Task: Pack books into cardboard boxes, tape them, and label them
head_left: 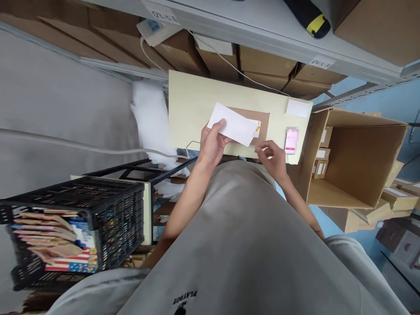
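A white envelope (pixel 231 124) is in my left hand (pixel 212 142), my thumb pressed on its upper face and the fingers beneath. From its right end sticks out a small white piece with yellow-orange print (pixel 257 127). Below the envelope, a flat brown kraft piece (pixel 262 114) lies on the pale table (pixel 190 98). Just right of the envelope, at the table's near edge, my right hand (pixel 273 159) has its fingers curled and the fingertips drawn together in a loose pinch. Nothing shows between them, and the hand is apart from the envelope.
A phone (pixel 290 141) and a white slip (pixel 297 108) lie at the table's right. Beside them stands an open carton (pixel 357 162). A black crate (pixel 118 218) with several packets is at left, near white wrapping (pixel 149 118). A shelf (pixel 229 26) with boxes runs behind.
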{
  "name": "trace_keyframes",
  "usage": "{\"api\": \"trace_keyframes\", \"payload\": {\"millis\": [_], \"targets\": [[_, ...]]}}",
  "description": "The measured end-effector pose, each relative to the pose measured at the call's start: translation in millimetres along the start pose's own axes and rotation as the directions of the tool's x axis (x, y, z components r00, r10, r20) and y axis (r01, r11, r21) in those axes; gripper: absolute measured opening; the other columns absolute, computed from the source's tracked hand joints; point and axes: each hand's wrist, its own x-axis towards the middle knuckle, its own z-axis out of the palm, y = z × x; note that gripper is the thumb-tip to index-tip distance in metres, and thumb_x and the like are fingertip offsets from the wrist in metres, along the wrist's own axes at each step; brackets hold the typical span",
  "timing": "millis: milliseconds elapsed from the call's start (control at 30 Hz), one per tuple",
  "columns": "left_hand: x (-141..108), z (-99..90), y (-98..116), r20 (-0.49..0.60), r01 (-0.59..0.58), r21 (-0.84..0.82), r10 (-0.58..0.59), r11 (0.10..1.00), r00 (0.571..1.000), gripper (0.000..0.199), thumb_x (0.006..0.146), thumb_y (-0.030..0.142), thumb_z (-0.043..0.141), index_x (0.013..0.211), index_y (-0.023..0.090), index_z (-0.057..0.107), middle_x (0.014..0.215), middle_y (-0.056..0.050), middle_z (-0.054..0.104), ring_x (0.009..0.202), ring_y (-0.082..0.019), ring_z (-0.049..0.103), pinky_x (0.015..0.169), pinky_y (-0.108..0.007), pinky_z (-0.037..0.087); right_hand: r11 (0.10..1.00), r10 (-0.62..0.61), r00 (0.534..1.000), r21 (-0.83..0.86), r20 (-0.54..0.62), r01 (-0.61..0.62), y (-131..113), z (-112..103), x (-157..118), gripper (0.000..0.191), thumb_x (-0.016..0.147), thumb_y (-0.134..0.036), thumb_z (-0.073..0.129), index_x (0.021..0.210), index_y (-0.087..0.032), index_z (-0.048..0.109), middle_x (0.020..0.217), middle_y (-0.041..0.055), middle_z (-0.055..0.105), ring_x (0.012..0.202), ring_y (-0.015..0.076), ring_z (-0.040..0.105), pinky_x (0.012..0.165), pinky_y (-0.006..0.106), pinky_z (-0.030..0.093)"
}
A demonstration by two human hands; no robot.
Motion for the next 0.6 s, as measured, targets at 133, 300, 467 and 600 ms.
{"api": "trace_keyframes", "payload": {"millis": [133, 300, 467, 600], "targets": [[-3.3, -4.8, 1.1, 0.002, -0.003, -0.037, 0.003, 0.999, 1.000, 0.055, 0.086, 0.069, 0.089, 0.113, 0.024, 0.073, 0.121, -0.012, 0.086, 0.134, -0.034, 0.079, 0.097, -0.038, 0.073, 0.962, 0.169, 0.984, 0.227, -0.056, -0.152, -3.3, 7.5, 11.7, 0.035, 0.094, -0.062, 0.082, 0.099, -0.028, 0.075, 0.076, -0.0045, 0.070, 0.055, 0.0113, 0.061, 0.054, 0.029, 0.054], [-5.0, -4.8, 5.1, 0.027, 0.006, -0.062, -0.004, 0.998, 1.000, 0.052, 0.086, 0.065, 0.088, 0.112, 0.023, 0.072, 0.118, -0.011, 0.086, 0.130, -0.033, 0.080, 0.098, -0.040, 0.073, 0.937, 0.200, 0.979, 0.297, -0.030, -0.182, -5.8, 21.2, 21.5, 0.039, 0.088, -0.063, 0.086, 0.096, -0.026, 0.075, 0.067, -0.0066, 0.063, 0.056, 0.0119, 0.061, 0.054, 0.028, 0.055], [-2.7, -8.9, 6.0, 0.036, 0.020, -0.040, -0.019, 0.999, 0.999, 0.050, 0.085, 0.064, 0.087, 0.112, 0.024, 0.073, 0.120, -0.011, 0.085, 0.130, -0.034, 0.079, 0.095, -0.040, 0.073, 0.952, 0.193, 0.980, 0.254, -0.056, -0.173, -6.2, 30.7, 23.8, 0.040, 0.093, -0.065, 0.081, 0.093, -0.027, 0.070, 0.064, -0.0070, 0.060, 0.056, 0.0123, 0.060, 0.055, 0.027, 0.054], [4.8, -22.3, 2.8, 0.031, -0.038, 0.053, 0.036, 0.998, 0.999, 0.051, 0.083, 0.064, 0.091, 0.114, 0.027, 0.074, 0.119, -0.009, 0.084, 0.127, -0.031, 0.079, 0.098, -0.040, 0.071, 0.997, -0.044, 0.980, 0.060, -0.192, 0.056, -11.6, 30.0, 17.8, 0.031, 0.101, -0.056, 0.075, 0.091, -0.028, 0.067, 0.083, -0.0012, 0.067, 0.064, 0.0131, 0.060, 0.062, 0.030, 0.057]]}}
